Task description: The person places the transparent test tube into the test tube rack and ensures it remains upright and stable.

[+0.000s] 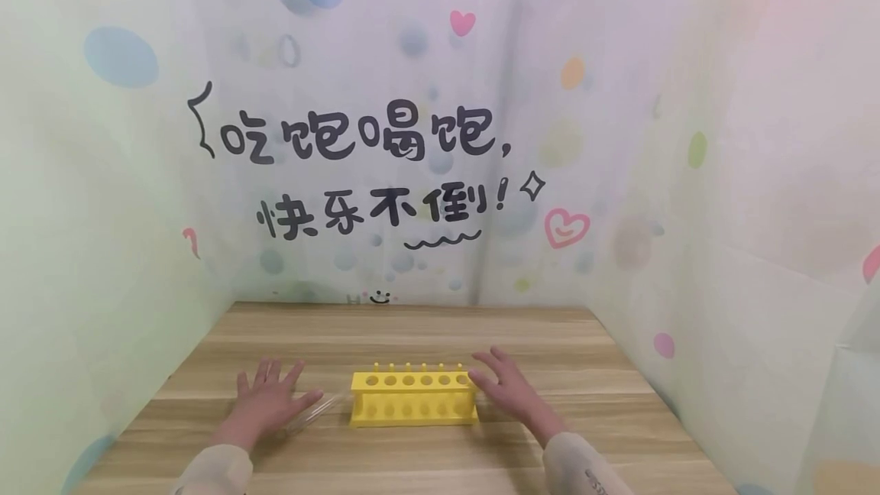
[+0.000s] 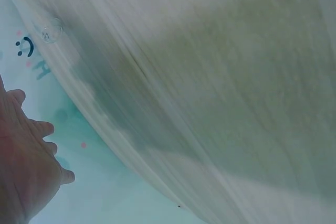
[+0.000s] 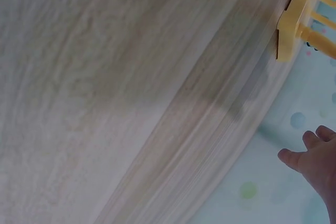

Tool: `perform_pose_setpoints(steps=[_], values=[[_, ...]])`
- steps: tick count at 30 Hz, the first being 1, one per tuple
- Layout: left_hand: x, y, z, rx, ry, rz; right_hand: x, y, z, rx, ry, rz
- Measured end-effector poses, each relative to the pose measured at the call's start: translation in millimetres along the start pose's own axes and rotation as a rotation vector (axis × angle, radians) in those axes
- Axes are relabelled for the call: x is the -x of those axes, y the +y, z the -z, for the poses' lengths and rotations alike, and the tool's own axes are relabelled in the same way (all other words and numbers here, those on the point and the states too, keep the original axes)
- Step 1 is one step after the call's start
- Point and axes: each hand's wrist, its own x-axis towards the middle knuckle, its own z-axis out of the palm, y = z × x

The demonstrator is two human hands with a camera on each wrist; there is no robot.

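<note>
Nearest to you are your pale sleeves (image 1: 216, 470), over the wooden table (image 1: 412, 457). At its middle the yellow rack (image 1: 415, 389) stands upright. Your left hand (image 1: 266, 403) is spread; your right hand (image 1: 512, 390), loosely stretched, is just beside the rack's right end. The clear tube (image 1: 318, 413) lies beside your left hand; whether they touch, I cannot tell. Better pinch this tube lightly, and keep the rack steady.
</note>
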Motion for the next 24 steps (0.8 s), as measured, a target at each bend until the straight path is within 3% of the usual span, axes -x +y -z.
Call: perform_pose_setpoints(steps=[24], values=[[1.4,7.0,2.6,0.027,-0.023,-0.007,2.4,-0.5,-4.4,-0.044,-0.005,0.003]])
